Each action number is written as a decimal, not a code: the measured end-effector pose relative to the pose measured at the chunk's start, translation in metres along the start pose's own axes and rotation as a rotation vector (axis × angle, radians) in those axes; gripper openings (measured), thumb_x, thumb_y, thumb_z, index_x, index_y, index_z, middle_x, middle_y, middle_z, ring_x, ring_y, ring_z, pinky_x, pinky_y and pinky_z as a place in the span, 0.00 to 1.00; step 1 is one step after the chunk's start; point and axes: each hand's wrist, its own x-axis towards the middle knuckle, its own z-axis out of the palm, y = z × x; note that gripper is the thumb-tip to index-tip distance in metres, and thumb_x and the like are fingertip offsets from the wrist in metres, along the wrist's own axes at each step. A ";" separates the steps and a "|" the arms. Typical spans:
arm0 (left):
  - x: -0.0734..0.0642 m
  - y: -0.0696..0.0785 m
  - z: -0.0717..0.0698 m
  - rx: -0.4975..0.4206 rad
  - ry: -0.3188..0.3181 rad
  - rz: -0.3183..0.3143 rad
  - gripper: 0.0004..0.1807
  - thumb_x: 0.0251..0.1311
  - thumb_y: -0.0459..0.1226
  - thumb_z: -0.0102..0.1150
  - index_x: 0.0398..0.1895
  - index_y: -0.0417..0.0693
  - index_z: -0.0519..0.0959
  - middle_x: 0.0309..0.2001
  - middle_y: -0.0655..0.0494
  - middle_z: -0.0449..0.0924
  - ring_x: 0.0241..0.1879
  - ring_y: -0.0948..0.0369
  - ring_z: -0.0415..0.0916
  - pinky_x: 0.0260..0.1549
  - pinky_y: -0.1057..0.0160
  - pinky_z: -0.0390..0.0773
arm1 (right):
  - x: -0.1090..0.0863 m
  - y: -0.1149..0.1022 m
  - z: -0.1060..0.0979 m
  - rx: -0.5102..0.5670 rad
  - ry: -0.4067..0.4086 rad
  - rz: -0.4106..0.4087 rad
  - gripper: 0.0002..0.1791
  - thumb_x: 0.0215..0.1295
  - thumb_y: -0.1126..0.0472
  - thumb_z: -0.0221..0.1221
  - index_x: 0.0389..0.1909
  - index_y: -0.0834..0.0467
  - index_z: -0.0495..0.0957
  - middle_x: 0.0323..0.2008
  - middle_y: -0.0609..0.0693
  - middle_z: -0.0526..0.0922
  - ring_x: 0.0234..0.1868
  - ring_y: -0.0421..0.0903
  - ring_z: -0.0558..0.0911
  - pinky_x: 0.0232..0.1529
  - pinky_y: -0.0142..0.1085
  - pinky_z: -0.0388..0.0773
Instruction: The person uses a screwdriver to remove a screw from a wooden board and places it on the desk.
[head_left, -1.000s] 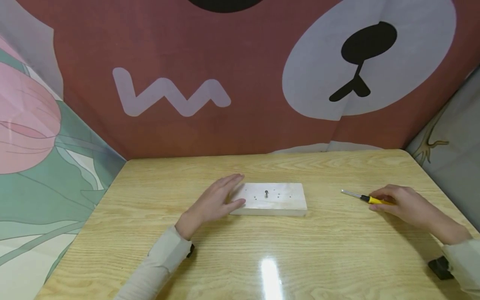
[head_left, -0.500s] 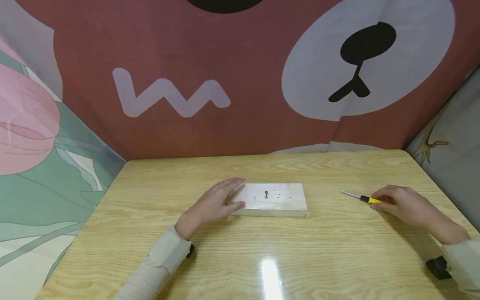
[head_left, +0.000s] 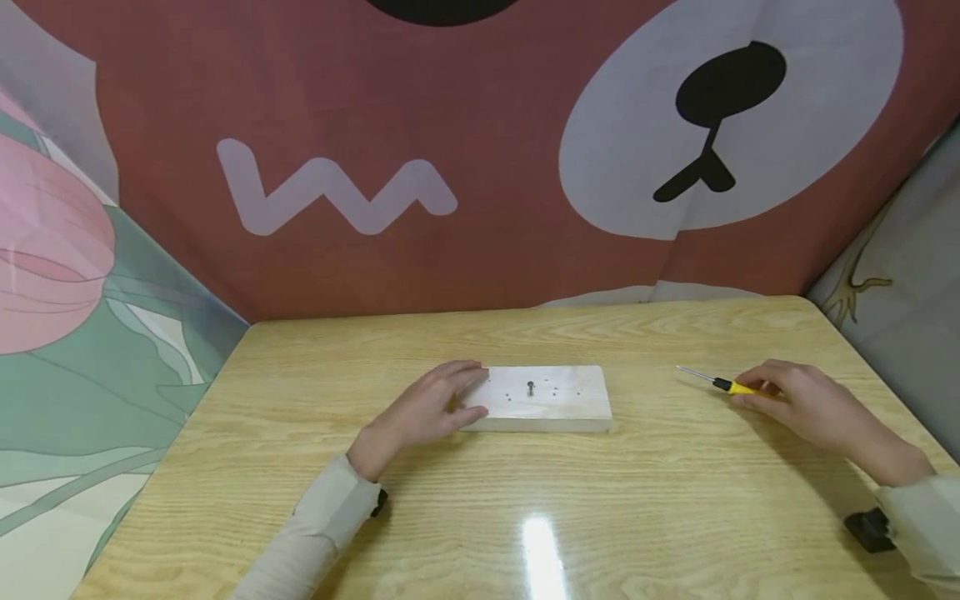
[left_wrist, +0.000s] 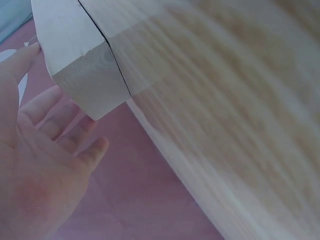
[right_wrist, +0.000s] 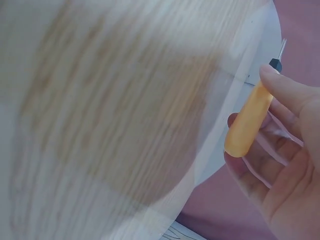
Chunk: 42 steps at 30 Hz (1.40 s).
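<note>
A pale wooden block (head_left: 562, 408) lies on the table, its top dotted with several small holes. One screw (head_left: 531, 387) stands up near the middle. My left hand (head_left: 426, 408) is at the block's left end, thumb by the front edge and fingertips by the far edge. In the left wrist view those fingers look loosely spread beside the block's end face (left_wrist: 92, 82). Off to the right, my right hand (head_left: 813, 408) pinches a screwdriver (head_left: 731, 387) by its yellow handle (right_wrist: 250, 117), thumb on one side and fingers on the other. Its metal tip points left, toward the block.
A light wood-grain table (head_left: 652, 508) spreads under everything. Behind it rises a red printed cloth (head_left: 510, 267), with a flower-patterned cloth (head_left: 52, 375) at the left and a grey one (head_left: 915, 292) at the right.
The screwdriver and my right hand have risen a little and shifted slightly left. My left fingertips have come down slightly at the block's far edge. The block stays put.
</note>
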 end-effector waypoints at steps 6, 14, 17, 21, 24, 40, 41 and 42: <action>-0.001 0.000 0.000 -0.011 -0.007 0.002 0.31 0.68 0.51 0.58 0.70 0.47 0.70 0.73 0.47 0.65 0.74 0.50 0.61 0.72 0.47 0.64 | 0.001 -0.003 -0.002 0.015 -0.010 0.019 0.18 0.57 0.52 0.71 0.43 0.60 0.85 0.38 0.51 0.87 0.31 0.38 0.81 0.27 0.31 0.76; -0.002 0.000 -0.002 -0.070 -0.021 -0.012 0.32 0.67 0.51 0.59 0.70 0.47 0.70 0.73 0.47 0.64 0.74 0.50 0.59 0.72 0.47 0.64 | 0.004 -0.010 -0.004 0.042 -0.005 0.014 0.18 0.59 0.52 0.70 0.45 0.60 0.85 0.40 0.53 0.88 0.32 0.40 0.83 0.27 0.31 0.77; -0.002 0.000 -0.003 -0.090 -0.033 -0.022 0.32 0.67 0.50 0.59 0.70 0.46 0.70 0.74 0.47 0.63 0.74 0.50 0.59 0.73 0.47 0.63 | 0.005 -0.012 -0.004 0.056 0.022 -0.015 0.16 0.58 0.55 0.70 0.44 0.59 0.85 0.39 0.52 0.87 0.32 0.34 0.81 0.26 0.30 0.76; -0.001 -0.001 -0.004 -0.100 -0.042 -0.028 0.32 0.68 0.49 0.59 0.71 0.45 0.69 0.74 0.47 0.62 0.75 0.50 0.58 0.73 0.47 0.63 | 0.007 -0.016 -0.004 0.064 0.067 -0.055 0.13 0.57 0.59 0.71 0.43 0.58 0.85 0.38 0.50 0.87 0.31 0.27 0.78 0.25 0.29 0.76; -0.001 -0.001 -0.003 -0.098 -0.038 -0.019 0.33 0.67 0.49 0.60 0.71 0.44 0.68 0.74 0.47 0.63 0.74 0.50 0.59 0.72 0.48 0.64 | 0.008 -0.021 -0.005 0.069 0.085 -0.068 0.12 0.56 0.60 0.71 0.41 0.57 0.85 0.38 0.50 0.88 0.31 0.27 0.78 0.27 0.30 0.78; 0.001 -0.002 -0.002 -0.118 -0.048 -0.015 0.33 0.67 0.48 0.60 0.71 0.44 0.68 0.73 0.48 0.64 0.74 0.49 0.59 0.73 0.48 0.63 | 0.016 -0.049 -0.006 0.159 0.114 -0.096 0.13 0.56 0.61 0.72 0.42 0.56 0.86 0.39 0.50 0.88 0.34 0.24 0.77 0.29 0.27 0.79; 0.001 -0.002 -0.002 -0.118 -0.048 -0.015 0.33 0.67 0.48 0.60 0.71 0.44 0.68 0.73 0.48 0.64 0.74 0.50 0.59 0.73 0.48 0.63 | 0.017 -0.051 -0.006 0.162 0.116 -0.100 0.13 0.56 0.61 0.72 0.42 0.56 0.86 0.39 0.49 0.88 0.33 0.24 0.77 0.29 0.27 0.79; 0.001 -0.002 -0.002 -0.117 -0.047 -0.017 0.33 0.67 0.48 0.60 0.71 0.44 0.67 0.73 0.48 0.64 0.74 0.50 0.59 0.73 0.48 0.62 | 0.018 -0.052 -0.006 0.163 0.117 -0.103 0.13 0.56 0.61 0.72 0.42 0.56 0.86 0.38 0.49 0.88 0.33 0.24 0.76 0.29 0.28 0.79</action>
